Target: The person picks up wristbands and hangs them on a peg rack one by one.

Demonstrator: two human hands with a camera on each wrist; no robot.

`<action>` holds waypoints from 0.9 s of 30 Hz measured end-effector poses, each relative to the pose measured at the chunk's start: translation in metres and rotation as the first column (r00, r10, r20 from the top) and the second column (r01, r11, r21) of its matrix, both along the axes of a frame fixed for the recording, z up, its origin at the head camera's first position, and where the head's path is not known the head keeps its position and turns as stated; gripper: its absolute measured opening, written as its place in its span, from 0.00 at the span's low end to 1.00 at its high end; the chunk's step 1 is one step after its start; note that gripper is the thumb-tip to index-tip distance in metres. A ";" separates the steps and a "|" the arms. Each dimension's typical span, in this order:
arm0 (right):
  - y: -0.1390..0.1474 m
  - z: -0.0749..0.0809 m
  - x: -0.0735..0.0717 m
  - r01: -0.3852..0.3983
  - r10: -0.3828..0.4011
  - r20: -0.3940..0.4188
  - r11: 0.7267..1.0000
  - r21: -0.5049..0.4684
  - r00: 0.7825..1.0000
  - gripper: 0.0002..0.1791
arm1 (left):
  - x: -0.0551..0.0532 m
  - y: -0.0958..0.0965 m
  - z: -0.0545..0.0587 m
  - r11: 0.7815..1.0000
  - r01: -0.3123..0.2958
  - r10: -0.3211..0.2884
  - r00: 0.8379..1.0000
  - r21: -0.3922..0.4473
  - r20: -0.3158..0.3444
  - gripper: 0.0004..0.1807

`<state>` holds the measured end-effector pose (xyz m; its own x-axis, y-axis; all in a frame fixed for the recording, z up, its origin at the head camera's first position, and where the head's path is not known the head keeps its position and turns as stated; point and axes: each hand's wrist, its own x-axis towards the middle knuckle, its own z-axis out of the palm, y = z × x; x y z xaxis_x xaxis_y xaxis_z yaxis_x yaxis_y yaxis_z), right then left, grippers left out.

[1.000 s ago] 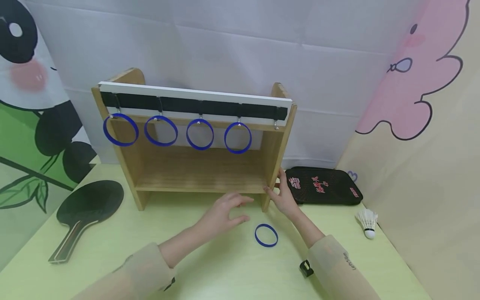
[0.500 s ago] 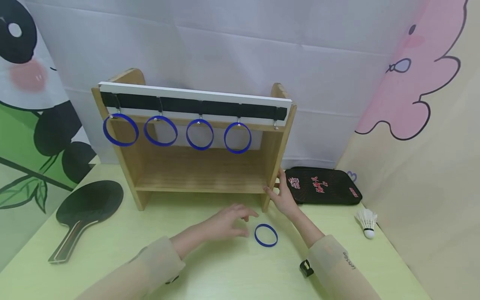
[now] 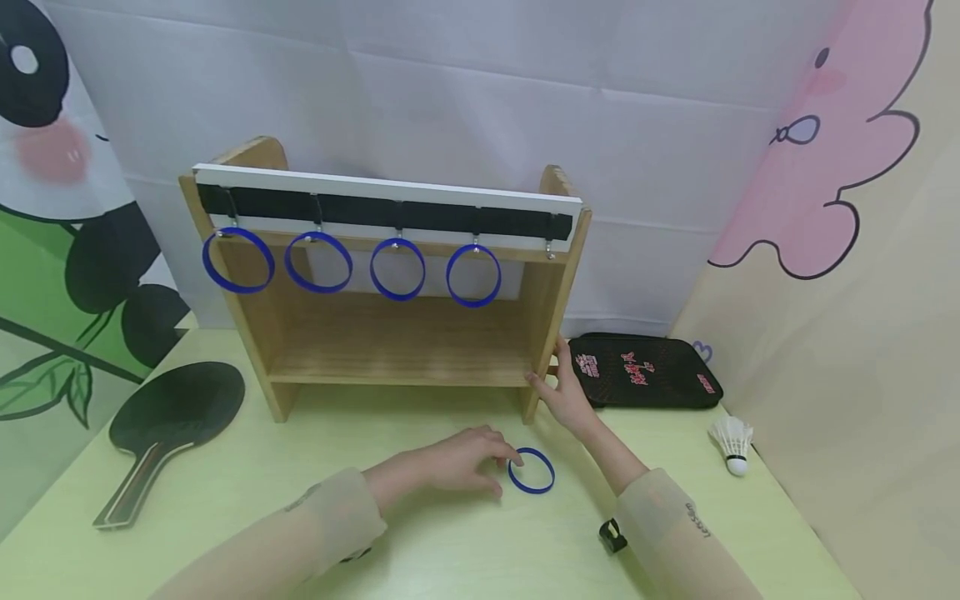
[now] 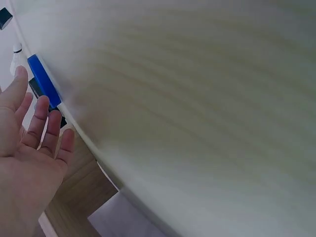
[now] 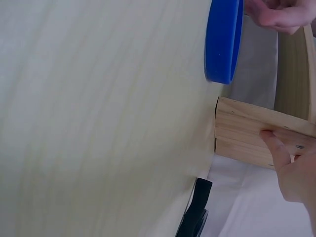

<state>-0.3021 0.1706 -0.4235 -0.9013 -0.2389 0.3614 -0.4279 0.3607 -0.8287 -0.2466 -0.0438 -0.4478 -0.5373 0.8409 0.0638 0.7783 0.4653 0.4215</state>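
Several blue rings [image 3: 302, 283] hang from hooks on a white strip [image 3: 382, 177] across the wooden shelf [image 3: 397, 379]. Another blue ring [image 3: 543, 488] lies on the table in front. At its left edge is my left hand [image 3: 459, 462], palm down, its fingers loosely bent and apart from the thumb. The index fingertip meets the ring's rim in the head view; contact is not certain. My right hand [image 3: 566, 398] holds the shelf's right side panel, thumb at the front edge and fingers along the outer side. In the right wrist view its thumb [image 5: 277, 148] presses the wood.
A black table tennis bat [image 3: 180, 404] lies on the table [image 3: 450, 558] at left. To the right of the shelf lie a black case [image 3: 648, 371] and a shuttlecock [image 3: 731, 444]. The rightmost hook [image 3: 550, 250] bears no ring. A printed cloth [image 3: 465, 100] stands behind.
My left hand has come down and to the right, from in front of the shelf to the loose ring's left edge. The right hand stays on the shelf's side panel.
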 end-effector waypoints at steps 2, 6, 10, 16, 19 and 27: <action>0.001 0.000 0.000 0.004 -0.004 -0.007 1.000 0.010 1.000 0.43 | 0.000 0.003 -0.001 1.000 0.011 -0.011 1.000 -0.022 -0.002 0.24; 0.000 0.001 0.001 -0.007 0.007 -0.021 1.000 0.003 1.000 0.43 | 0.000 0.008 -0.004 0.997 0.020 -0.021 1.000 -0.068 -0.009 0.22; -0.003 0.015 0.012 -0.027 0.027 -0.023 1.000 -0.007 0.999 0.42 | -0.001 0.012 -0.005 0.996 0.010 -0.011 1.000 -0.089 -0.016 0.19; -0.008 0.029 0.024 -0.024 0.024 -0.012 1.000 0.016 1.000 0.41 | -0.002 0.011 -0.006 0.995 -0.008 0.008 1.000 -0.099 0.006 0.17; -0.008 0.029 0.024 -0.021 0.022 -0.011 1.000 0.016 1.000 0.41 | -0.002 0.010 -0.006 0.995 -0.009 0.011 1.000 -0.096 0.021 0.17; -0.008 0.029 0.024 -0.025 0.025 -0.019 1.000 -0.001 1.000 0.41 | -0.002 0.002 -0.006 0.999 -0.013 0.014 0.999 -0.034 0.048 0.13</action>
<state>-0.2782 0.1628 -0.3948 -0.8880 -0.2612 0.3784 -0.4523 0.3485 -0.8209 -0.2483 -0.0423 -0.4539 -0.5504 0.8348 0.0093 0.7509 0.4901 0.4427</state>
